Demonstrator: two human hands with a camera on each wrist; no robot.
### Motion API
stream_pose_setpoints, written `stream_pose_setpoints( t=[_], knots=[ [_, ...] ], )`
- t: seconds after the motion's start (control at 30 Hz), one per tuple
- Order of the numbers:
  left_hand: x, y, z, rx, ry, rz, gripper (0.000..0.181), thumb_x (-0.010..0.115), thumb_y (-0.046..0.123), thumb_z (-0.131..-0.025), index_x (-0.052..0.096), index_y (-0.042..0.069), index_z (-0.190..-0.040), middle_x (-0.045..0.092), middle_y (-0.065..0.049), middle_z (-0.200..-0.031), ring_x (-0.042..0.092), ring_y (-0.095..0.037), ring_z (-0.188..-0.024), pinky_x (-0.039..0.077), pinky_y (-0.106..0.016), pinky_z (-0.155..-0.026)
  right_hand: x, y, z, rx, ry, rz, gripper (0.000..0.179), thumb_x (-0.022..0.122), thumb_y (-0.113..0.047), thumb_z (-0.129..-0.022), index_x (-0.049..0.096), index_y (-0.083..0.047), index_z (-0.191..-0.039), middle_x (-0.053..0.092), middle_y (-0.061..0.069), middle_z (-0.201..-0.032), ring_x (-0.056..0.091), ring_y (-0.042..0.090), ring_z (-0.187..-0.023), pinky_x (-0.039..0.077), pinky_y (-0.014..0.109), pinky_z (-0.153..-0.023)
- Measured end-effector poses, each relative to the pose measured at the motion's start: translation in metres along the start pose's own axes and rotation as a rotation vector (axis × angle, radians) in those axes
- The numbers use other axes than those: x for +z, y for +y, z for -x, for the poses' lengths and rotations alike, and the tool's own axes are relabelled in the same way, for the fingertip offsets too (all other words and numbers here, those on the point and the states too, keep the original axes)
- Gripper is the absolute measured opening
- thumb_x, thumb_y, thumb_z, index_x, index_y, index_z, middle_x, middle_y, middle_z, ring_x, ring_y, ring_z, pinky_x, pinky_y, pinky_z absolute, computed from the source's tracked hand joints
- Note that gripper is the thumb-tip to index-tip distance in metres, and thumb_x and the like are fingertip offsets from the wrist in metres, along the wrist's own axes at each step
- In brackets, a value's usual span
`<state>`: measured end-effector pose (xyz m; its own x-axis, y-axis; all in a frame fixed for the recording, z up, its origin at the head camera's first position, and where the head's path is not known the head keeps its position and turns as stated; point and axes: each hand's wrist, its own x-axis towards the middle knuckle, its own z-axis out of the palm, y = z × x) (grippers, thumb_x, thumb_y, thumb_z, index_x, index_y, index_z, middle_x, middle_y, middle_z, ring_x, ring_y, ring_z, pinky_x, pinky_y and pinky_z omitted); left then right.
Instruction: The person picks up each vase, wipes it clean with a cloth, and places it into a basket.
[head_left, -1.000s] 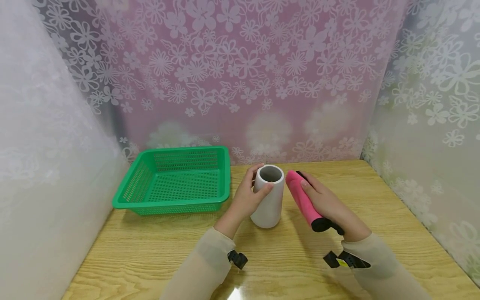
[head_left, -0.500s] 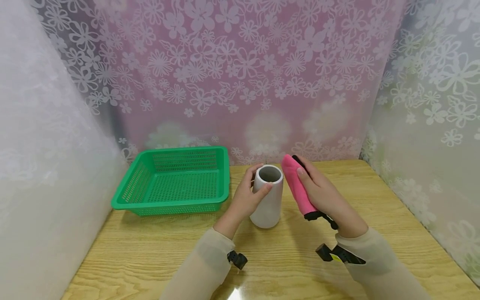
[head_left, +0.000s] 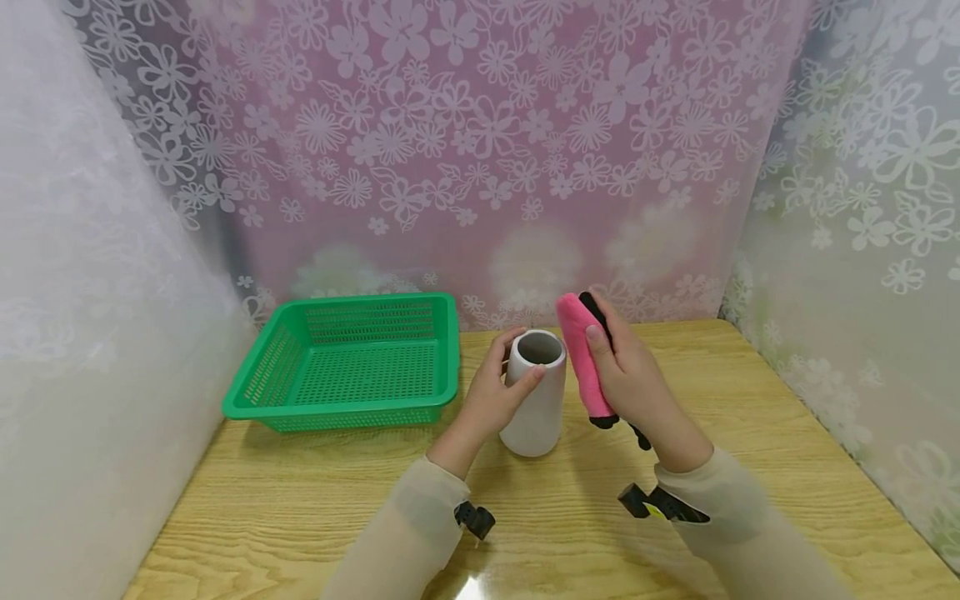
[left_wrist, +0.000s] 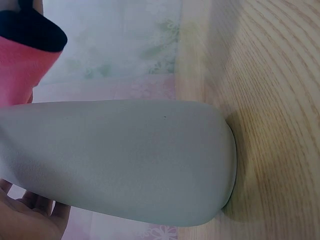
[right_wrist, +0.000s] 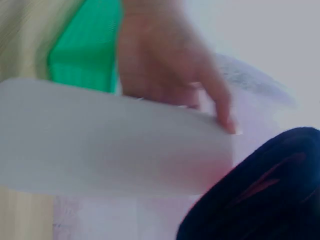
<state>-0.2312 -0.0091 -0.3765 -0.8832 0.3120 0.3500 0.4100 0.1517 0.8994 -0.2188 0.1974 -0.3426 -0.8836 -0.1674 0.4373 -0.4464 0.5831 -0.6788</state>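
A white vase point(head_left: 534, 412) with a round open mouth stands upright on the wooden table. My left hand point(head_left: 495, 396) grips it near the rim, thumb in front and fingers round the far side. In the left wrist view the vase point(left_wrist: 125, 160) fills the middle, its base on the tabletop. My right hand point(head_left: 633, 371) holds a pink cloth item point(head_left: 581, 358) with black ends and a black strap or cord, raised just right of the vase's mouth. Its exact kind cannot be told. The black end point(right_wrist: 265, 190) looms close in the blurred right wrist view.
A green plastic basket point(head_left: 341, 408) with slotted walls sits on the table point(head_left: 300, 508) to the left of the vase. Flowered curtains point(head_left: 465, 167) hang behind the table and along both sides.
My right hand has lifted the pink cloth item and carried it leftward, closer to the vase's mouth, tilting it more upright. The left hand and vase have stayed in place.
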Motion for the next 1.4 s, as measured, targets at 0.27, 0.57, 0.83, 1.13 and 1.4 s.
stream_pose_setpoints(
  t=[0.27,0.57,0.83,1.13,1.4],
  knots=[
    [0.0,0.002,0.001,-0.01,-0.004,-0.007,0.061,0.066,0.014,-0.097,0.038,0.004,-0.15,0.049,-0.019,-0.143,0.047,-0.036,-0.131,0.039,-0.053,-0.109,0.022,0.014,0.001,-0.22,0.19,0.096,0.056,0.047,-0.015,-0.106,0.028,-0.014,-0.158,0.041,0.021,-0.148,0.048,0.039,-0.124,0.041,0.06,-0.098],
    [0.0,0.001,0.0,-0.001,-0.009,-0.013,0.062,0.065,0.016,-0.098,0.036,0.001,-0.15,0.047,-0.02,-0.144,0.047,-0.038,-0.131,0.039,-0.055,-0.108,0.038,0.024,0.0,-0.315,0.227,0.089,0.057,0.05,-0.013,-0.105,0.029,-0.013,-0.158,0.039,0.015,-0.153,0.048,0.035,-0.127,0.043,0.059,-0.097],
    [0.007,-0.036,-0.013,-0.018,-0.007,-0.02,0.067,0.067,0.017,-0.096,0.034,0.009,-0.154,0.047,-0.015,-0.145,0.047,-0.035,-0.132,0.04,-0.055,-0.107,0.049,0.032,-0.003,-0.348,0.237,0.027,0.053,0.044,-0.016,-0.107,0.029,-0.01,-0.158,0.035,0.013,-0.157,0.042,0.034,-0.136,0.037,0.061,-0.104],
    [0.005,-0.043,-0.014,-0.003,-0.001,-0.013,0.066,0.068,0.035,-0.096,0.037,0.02,-0.153,0.05,-0.003,-0.143,0.05,-0.026,-0.129,0.045,-0.052,-0.102,0.056,0.04,0.0,-0.305,0.256,-0.028,0.052,0.04,-0.017,-0.109,0.025,-0.01,-0.158,0.036,0.014,-0.155,0.046,0.035,-0.127,0.041,0.059,-0.099],
    [0.006,-0.044,-0.012,-0.007,0.002,-0.016,0.064,0.066,0.045,-0.096,0.038,0.028,-0.151,0.05,-0.002,-0.142,0.051,-0.025,-0.128,0.045,-0.05,-0.102,0.062,0.047,0.004,-0.279,0.268,-0.081,0.055,0.041,-0.006,-0.107,0.023,-0.01,-0.159,0.038,0.017,-0.153,0.047,0.033,-0.128,0.04,0.057,-0.1]
  ],
)
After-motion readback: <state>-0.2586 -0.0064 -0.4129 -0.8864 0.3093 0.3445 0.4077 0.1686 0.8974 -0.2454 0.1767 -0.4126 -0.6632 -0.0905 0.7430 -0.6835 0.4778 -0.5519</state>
